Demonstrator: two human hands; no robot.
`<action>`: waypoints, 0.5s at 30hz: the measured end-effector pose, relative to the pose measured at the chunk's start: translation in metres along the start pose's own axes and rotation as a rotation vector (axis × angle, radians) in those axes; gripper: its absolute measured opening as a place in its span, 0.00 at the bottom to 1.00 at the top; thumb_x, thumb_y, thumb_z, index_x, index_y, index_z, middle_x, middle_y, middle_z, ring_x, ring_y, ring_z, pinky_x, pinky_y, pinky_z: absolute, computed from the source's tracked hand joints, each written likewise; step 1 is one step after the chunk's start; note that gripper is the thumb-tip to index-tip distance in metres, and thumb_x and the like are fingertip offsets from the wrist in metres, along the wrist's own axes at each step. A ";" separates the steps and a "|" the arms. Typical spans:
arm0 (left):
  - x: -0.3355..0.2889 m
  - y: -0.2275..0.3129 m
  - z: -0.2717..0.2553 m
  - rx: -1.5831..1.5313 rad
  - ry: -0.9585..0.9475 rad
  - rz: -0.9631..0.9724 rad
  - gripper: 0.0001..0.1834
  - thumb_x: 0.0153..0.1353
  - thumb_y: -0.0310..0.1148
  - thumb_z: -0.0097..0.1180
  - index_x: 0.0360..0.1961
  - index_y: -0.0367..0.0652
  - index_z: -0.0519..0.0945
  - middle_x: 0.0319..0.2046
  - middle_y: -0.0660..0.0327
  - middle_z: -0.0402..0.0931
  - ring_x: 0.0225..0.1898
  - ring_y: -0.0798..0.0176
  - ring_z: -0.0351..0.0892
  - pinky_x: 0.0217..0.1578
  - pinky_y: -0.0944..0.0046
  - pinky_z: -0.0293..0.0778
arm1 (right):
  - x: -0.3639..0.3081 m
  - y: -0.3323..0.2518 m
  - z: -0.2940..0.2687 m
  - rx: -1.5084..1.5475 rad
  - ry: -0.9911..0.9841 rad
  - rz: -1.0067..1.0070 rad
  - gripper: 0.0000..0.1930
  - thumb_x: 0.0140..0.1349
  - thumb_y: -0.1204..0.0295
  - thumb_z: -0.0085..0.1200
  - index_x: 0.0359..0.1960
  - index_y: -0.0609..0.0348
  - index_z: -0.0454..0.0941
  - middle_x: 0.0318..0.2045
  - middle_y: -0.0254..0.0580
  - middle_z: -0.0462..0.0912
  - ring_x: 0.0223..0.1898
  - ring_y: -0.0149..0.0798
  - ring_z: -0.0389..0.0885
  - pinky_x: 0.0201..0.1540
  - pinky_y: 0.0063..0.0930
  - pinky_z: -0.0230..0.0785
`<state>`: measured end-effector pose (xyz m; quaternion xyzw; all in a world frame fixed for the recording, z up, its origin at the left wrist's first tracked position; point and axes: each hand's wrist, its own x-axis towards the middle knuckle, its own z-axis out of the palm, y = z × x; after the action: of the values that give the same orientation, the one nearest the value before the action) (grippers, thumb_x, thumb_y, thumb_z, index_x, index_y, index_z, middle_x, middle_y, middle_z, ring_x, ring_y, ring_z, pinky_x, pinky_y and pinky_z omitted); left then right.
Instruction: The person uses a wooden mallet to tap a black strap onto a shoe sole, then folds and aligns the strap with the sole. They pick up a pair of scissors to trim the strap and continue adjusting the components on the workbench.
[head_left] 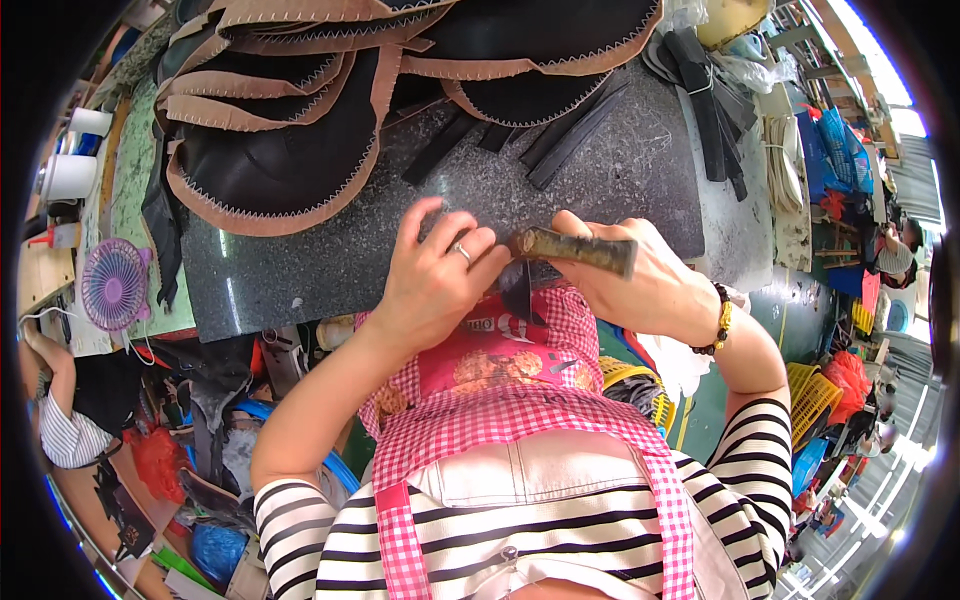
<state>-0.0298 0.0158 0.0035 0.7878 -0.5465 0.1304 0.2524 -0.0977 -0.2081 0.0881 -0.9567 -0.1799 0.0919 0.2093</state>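
Plainly, mid-frame, the right hand [655,282] grips a tool [590,250]; the left hand [432,280] curls beside its end, grasp unclear, above a dark strip [516,292]; a slip could nip fingertips. Contents unclear: yellow basket [812,398], far right; white tub [72,178], far left

Smooth black leather-looking panels [265,165] have matt, suede-like edging [270,223]. The slab [640,150] looks like speckled stone with a soft sheen; the handle [582,250] is worn and rough, the apron [500,408] woven cloth, the ring [461,252] shiny metal, the fan [115,285] plastic.
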 end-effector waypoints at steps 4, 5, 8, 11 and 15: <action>0.007 -0.011 -0.005 -0.029 -0.013 0.048 0.12 0.51 0.37 0.62 0.37 0.47 0.83 0.37 0.66 0.75 0.48 0.62 0.75 0.60 0.43 0.63 | 0.001 0.002 -0.002 0.050 -0.045 0.019 0.11 0.60 0.74 0.53 0.41 0.61 0.65 0.22 0.50 0.79 0.21 0.58 0.80 0.22 0.48 0.71; 0.007 -0.011 -0.005 -0.045 -0.012 0.045 0.12 0.51 0.37 0.62 0.37 0.47 0.83 0.37 0.66 0.76 0.47 0.63 0.75 0.60 0.43 0.63 | 0.001 0.003 -0.001 0.065 -0.041 0.018 0.11 0.60 0.74 0.53 0.41 0.62 0.65 0.22 0.50 0.79 0.21 0.58 0.80 0.22 0.48 0.71; -0.001 0.002 0.003 0.045 0.102 -0.080 0.11 0.52 0.35 0.65 0.36 0.47 0.83 0.38 0.68 0.76 0.47 0.63 0.75 0.59 0.43 0.63 | 0.001 -0.006 0.001 0.025 0.006 0.071 0.11 0.60 0.75 0.53 0.41 0.62 0.66 0.21 0.50 0.79 0.23 0.57 0.81 0.22 0.47 0.72; -0.008 0.025 0.007 -0.046 0.144 -0.271 0.11 0.50 0.33 0.71 0.35 0.47 0.86 0.37 0.70 0.78 0.45 0.63 0.77 0.57 0.47 0.65 | -0.001 -0.006 0.002 0.036 0.017 0.080 0.11 0.60 0.75 0.53 0.40 0.62 0.66 0.21 0.50 0.79 0.24 0.56 0.81 0.23 0.45 0.72; -0.007 0.034 0.012 -0.056 0.195 -0.336 0.10 0.50 0.30 0.70 0.35 0.46 0.86 0.38 0.69 0.78 0.44 0.64 0.77 0.56 0.50 0.65 | -0.002 -0.007 0.002 0.045 -0.003 0.096 0.10 0.60 0.75 0.53 0.39 0.62 0.66 0.21 0.49 0.79 0.23 0.56 0.81 0.23 0.45 0.72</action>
<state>-0.0650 0.0056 -0.0009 0.8442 -0.3838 0.1470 0.3443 -0.1022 -0.2021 0.0896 -0.9592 -0.1320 0.1073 0.2258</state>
